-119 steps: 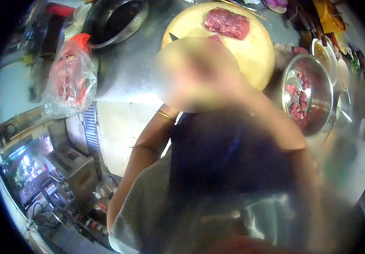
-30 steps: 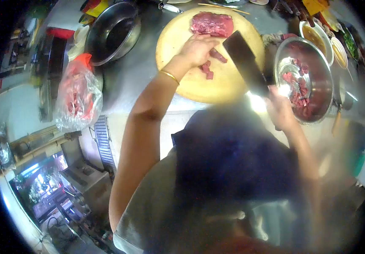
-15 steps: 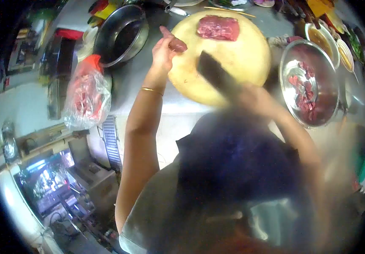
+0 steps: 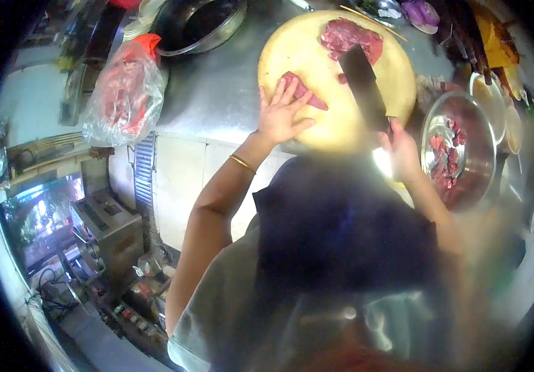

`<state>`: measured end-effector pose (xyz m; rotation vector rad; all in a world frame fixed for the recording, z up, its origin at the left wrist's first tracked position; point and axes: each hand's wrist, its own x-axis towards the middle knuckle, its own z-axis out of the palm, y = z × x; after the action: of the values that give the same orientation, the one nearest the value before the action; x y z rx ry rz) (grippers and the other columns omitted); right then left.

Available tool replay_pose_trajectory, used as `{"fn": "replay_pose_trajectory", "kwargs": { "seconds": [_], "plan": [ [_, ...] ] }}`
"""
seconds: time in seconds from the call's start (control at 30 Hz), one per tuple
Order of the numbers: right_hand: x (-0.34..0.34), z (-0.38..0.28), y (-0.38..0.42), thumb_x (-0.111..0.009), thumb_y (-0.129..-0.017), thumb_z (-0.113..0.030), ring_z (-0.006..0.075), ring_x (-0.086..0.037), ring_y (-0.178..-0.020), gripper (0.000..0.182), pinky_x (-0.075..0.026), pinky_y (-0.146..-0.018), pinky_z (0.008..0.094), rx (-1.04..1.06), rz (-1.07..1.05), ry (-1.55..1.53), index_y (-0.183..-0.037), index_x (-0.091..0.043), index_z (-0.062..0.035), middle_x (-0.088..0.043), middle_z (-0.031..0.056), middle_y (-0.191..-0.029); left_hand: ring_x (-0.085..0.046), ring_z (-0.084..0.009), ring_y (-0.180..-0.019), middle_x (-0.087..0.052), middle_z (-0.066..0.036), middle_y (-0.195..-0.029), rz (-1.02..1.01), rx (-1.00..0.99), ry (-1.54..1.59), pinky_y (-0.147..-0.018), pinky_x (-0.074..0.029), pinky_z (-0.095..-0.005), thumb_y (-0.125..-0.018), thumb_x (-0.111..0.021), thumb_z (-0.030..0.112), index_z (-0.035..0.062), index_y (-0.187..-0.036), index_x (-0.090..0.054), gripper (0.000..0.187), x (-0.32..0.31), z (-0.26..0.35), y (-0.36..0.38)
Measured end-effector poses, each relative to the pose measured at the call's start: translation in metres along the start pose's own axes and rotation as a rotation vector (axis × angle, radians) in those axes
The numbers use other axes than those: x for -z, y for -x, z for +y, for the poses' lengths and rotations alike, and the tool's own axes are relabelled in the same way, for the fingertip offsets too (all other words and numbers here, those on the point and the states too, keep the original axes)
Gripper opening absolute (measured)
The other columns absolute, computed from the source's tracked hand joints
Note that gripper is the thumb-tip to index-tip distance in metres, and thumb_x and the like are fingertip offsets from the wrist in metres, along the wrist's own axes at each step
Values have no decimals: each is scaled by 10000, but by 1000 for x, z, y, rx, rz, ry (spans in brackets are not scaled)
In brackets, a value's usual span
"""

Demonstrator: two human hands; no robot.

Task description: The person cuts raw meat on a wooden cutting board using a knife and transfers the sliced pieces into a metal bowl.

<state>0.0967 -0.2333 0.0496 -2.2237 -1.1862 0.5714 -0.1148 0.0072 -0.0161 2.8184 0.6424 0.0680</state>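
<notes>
On a round yellowish chopping board (image 4: 316, 127) lies a strip of raw red meat (image 4: 314, 101). My left hand (image 4: 280, 116) rests on this strip with its fingers spread, covering part of it. My right hand (image 4: 403, 149) grips a cleaver (image 4: 364, 90) by its handle. The dark blade points away from me over the board, its tip overlapping the near edge of a larger meat slab (image 4: 348, 37). A small red scrap (image 4: 342, 79) sits left of the blade.
Right of the board stands a steel bowl (image 4: 482, 155) holding several meat pieces. A plastic bag of meat (image 4: 124, 102) lies at the left table edge, near a dark metal basin (image 4: 233, 34). Chopsticks (image 4: 375, 22) and purple onions (image 4: 420, 13) are at the back.
My left hand has brought the meat strip down from the board's left edge and now lies flat on it. The cleaver has swung to the right and points farther forward. The view has shifted.
</notes>
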Motion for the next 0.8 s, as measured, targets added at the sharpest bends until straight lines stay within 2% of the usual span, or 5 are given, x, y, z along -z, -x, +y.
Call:
{"fn": "replay_pose_trajectory", "kwargs": {
  "seconds": [0.2,0.33,0.43,0.63,0.8],
  "plan": [
    [-7,8,4,-600,-923,-207,437,-634,-777,381,-495,-687,497,-35,39,-53,-1247,-484,-45,-630,221,-811,-141,-389,-1493,-197,-171,-1612,180,-57,180,-1161,-34,-632,-867,-582,589,189,-1495,-407,764,-8,-17,-3],
    [-1,-1,8,-591,-925,-182,434,-624,-781,407,-484,-692,479,-85,-38,-55,-1297,-469,-70,-631,220,-828,-221,-310,-1487,-240,-144,-1604,148,49,-41,-1172,-68,-608,-903,-562,516,97,-1516,-328,779,-12,-24,-4],
    [2,-4,3,-610,-909,-188,401,-655,-782,379,-513,-690,478,31,-67,63,-1250,-488,-80,-652,195,-831,-279,-320,-1461,-334,-143,-1559,317,222,-66,-1174,-92,-596,-909,-577,466,90,-1481,-388,709,-11,-14,-5],
    [4,-38,-26,-603,-898,-205,364,-677,-800,346,-536,-708,464,305,-187,239,-1207,-494,-96,-673,170,-858,-501,-293,-1235,-607,-80,-1216,375,-232,161,-1078,-351,-463,-815,-675,299,109,-1137,-659,374,-2,-20,-4],
    [-14,-44,-52,-587,-912,-237,364,-675,-772,288,-536,-675,465,380,-257,278,-1145,-495,-93,-670,164,-835,-535,-274,-1148,-622,-47,-1135,322,-195,195,-1035,-398,-436,-784,-676,245,125,-1059,-687,300,-4,-13,-10]
  ]
}}
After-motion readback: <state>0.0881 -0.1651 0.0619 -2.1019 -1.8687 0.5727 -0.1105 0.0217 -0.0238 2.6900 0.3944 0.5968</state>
